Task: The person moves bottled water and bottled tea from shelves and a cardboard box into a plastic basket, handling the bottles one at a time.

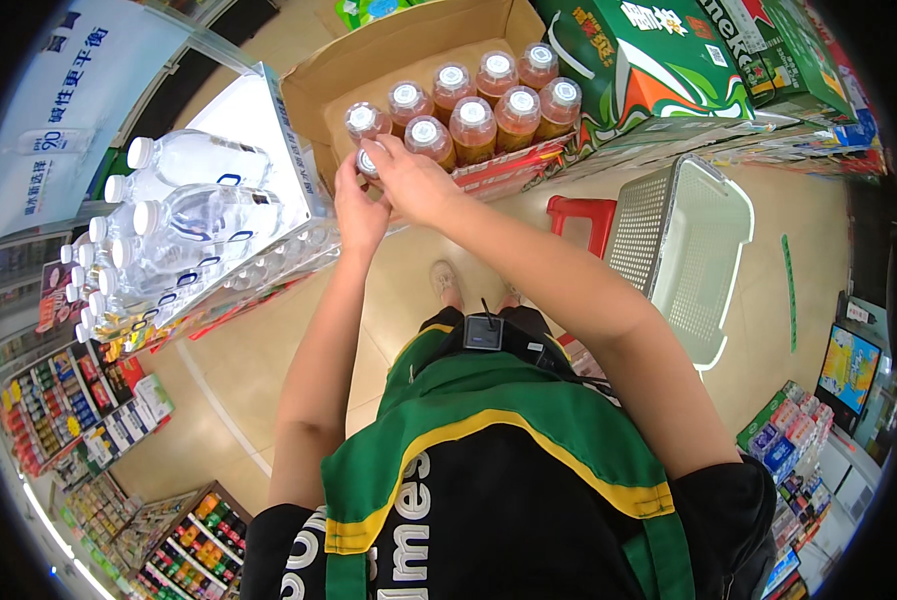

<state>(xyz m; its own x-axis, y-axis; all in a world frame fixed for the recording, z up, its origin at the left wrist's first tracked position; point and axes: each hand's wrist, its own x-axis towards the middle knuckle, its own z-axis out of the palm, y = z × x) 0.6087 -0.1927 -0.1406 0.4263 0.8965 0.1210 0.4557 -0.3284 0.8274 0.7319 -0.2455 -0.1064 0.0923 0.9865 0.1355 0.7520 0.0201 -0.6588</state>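
Observation:
At the near left corner of an open cardboard carton (396, 56), both hands are around one bottle with a white-topped cap (368, 161). My left hand (362, 214) grips its near left side, and my right hand (422, 187) has its fingers over the cap's right side. Most of this bottle's body is hidden by the hands. Several matching bottles of amber drink (472, 124) stand upright in rows beside it, their clear overcaps showing white printed discs.
Large clear water bottles (208, 214) stand on a display at left. Green beer cartons (643, 60) are stacked right of the carton. A red plastic stool (579, 217) and a pale perforated basket (700, 270) are on the floor at right. Stocked shelves (193, 547) line the lower left.

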